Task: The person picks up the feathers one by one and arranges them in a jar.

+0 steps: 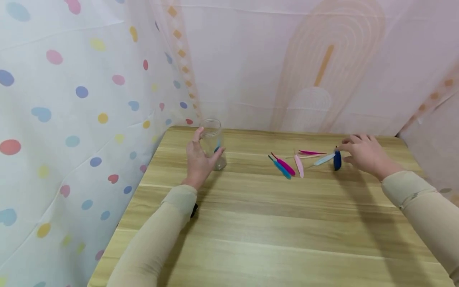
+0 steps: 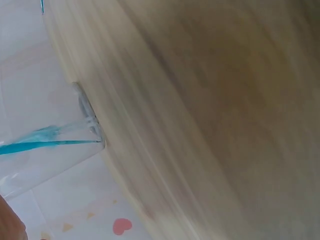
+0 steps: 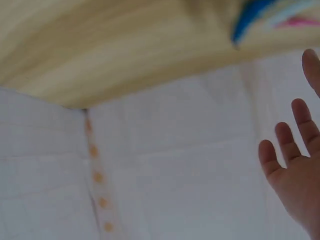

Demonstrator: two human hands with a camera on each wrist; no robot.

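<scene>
Both arms extended forward in beige sleeves. Left hand (image 1: pixel 199 159) upright, fingers and thumb curved in a grip. Right hand (image 1: pixel 362 153) palm down, fingers relaxed.

I see a light wooden table (image 1: pixel 272 223) boxed in by hanging sheets: a polka-dot curtain (image 1: pixel 71 119) along its left edge, pale pink arch-patterned fabric (image 1: pixel 287 67) behind.

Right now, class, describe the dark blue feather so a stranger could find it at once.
On the wooden table, a row of feathers lies near the far edge. The dark blue feather is at its right end, by the right hand. It is the darkest there, beside a pale blue feather.
</scene>
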